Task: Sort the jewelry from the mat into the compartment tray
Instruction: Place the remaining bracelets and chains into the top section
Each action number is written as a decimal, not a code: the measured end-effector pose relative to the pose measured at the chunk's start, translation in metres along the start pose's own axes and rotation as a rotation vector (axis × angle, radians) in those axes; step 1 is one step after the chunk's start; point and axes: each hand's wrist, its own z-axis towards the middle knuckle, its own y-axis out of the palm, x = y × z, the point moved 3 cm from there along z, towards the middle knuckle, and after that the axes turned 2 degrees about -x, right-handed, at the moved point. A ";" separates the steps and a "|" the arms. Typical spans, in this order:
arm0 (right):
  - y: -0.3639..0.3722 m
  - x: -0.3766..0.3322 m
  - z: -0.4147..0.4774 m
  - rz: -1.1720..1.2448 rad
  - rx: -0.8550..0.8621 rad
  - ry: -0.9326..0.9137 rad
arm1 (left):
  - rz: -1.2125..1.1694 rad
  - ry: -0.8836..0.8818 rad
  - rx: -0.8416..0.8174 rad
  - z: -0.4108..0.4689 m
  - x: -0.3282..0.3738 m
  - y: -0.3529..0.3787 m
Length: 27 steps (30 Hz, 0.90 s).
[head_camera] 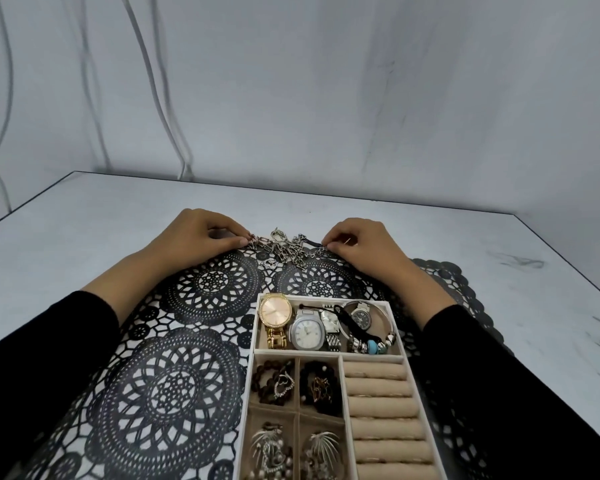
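A person's left hand (201, 233) and right hand (357, 242) each pinch an end of tangled silver chains (284, 249) on the black lace mat (174, 375), beyond the compartment tray (340, 362).

A tangled heap of silver chains (284, 249) lies at the mat's (174, 375) 12 o'clock edge. The black lace mat lies flat. On it, toward 5 o'clock, the beige compartment tray (338, 357) holds 4 watches, bracelets, beads, brooches.
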 end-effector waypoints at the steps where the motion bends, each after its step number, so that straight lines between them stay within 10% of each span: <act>1: -0.003 0.002 -0.001 -0.008 -0.008 0.010 | -0.001 -0.003 -0.007 -0.001 -0.001 -0.002; 27: -0.003 -0.005 0.000 -0.085 0.002 0.110 | 0.069 0.105 -0.022 -0.002 0.008 0.008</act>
